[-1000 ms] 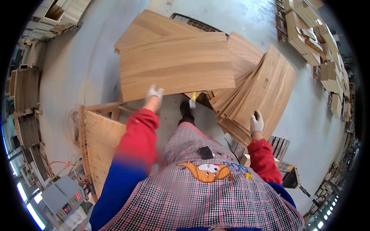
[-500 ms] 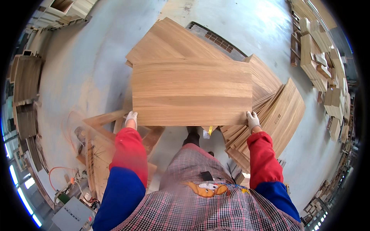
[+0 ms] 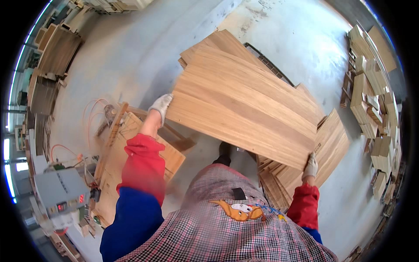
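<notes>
A large rectangular wooden panel (image 3: 244,105) with striped grain is held out in front of me, tilted so its right end is nearer. My gloved left hand (image 3: 161,107) grips its near left corner. At the near right corner, my gloved right hand (image 3: 310,168) is closed on the edge. Beneath and beyond the panel lie stacked wooden panels (image 3: 222,40), partly hidden by it. To the right, more fanned-out panels (image 3: 334,142) lie at an angle under its right end.
On the left stands a wooden workbench (image 3: 122,170), with a grey control box (image 3: 61,190) with red displays near it. An orange hose (image 3: 89,107) curls beyond the bench. Stacks of boards (image 3: 364,105) line the right side, and dark panels (image 3: 59,50) stand far left.
The panel has turned clockwise: its left end has moved farther away and its right end nearer. My left hand has risen, my right hand has dropped and moved right. The view has also turned.
</notes>
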Demonstrator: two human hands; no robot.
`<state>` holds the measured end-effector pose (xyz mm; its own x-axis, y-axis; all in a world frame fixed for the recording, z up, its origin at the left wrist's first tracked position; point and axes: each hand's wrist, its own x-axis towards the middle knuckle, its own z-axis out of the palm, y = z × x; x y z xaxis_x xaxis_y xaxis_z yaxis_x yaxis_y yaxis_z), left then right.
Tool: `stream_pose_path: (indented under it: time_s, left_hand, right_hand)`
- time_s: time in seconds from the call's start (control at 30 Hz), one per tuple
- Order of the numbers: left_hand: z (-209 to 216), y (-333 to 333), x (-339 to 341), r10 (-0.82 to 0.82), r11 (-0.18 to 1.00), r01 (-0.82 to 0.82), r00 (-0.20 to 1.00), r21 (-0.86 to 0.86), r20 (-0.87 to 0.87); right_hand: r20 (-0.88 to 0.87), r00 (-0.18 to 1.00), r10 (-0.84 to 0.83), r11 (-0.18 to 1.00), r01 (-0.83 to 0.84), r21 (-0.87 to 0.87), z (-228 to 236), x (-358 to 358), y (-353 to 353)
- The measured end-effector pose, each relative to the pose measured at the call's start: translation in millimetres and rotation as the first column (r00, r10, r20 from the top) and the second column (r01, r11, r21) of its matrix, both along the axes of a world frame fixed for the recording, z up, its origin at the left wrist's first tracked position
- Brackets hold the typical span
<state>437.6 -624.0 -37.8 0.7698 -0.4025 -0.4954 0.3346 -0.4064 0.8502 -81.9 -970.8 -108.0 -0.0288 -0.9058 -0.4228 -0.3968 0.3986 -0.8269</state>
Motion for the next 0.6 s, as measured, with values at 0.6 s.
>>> stream_pose_path:
  time_s: [0.6]
  left_hand:
    - [-105,28,-343,0.193,0.872,-0.404,0.802,-0.276,-0.565]
  right_hand:
    - [-0.184,0.871,0.456,0.447,-0.403,-0.798,377,-174,40]
